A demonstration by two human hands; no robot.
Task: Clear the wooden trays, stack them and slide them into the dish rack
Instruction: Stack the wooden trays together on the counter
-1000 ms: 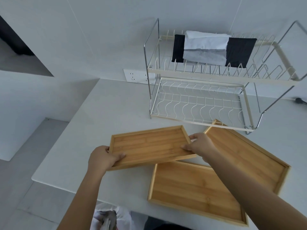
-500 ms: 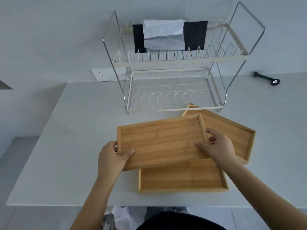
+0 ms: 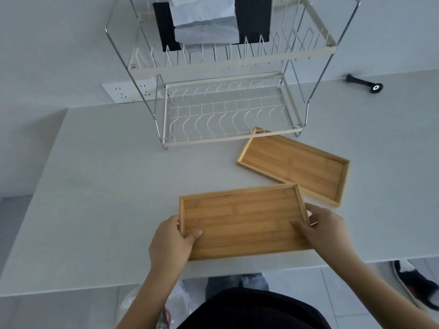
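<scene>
I hold an empty wooden tray (image 3: 242,219) by its two short ends near the table's front edge. My left hand (image 3: 171,243) grips its left end, thumb inside the rim. My right hand (image 3: 325,230) grips its right end. It lies squarely over a second tray, which it hides almost fully. Another empty wooden tray (image 3: 294,165) rests at an angle to the right, one corner touching the front of the dish rack (image 3: 228,136). The rack's lower wire shelf is bare; its upper shelf holds black and white folded cloths (image 3: 209,17).
The white table (image 3: 99,186) reaches the wall, where a socket strip (image 3: 129,91) sits left of the rack. A small black tool (image 3: 364,83) lies at the far right. A shoe (image 3: 413,283) and a plastic bag (image 3: 133,302) are on the floor below.
I have carried the held tray towards me and lowered it straight onto the front tray, so that tray no longer shows. The camera view tilted down and shifted right.
</scene>
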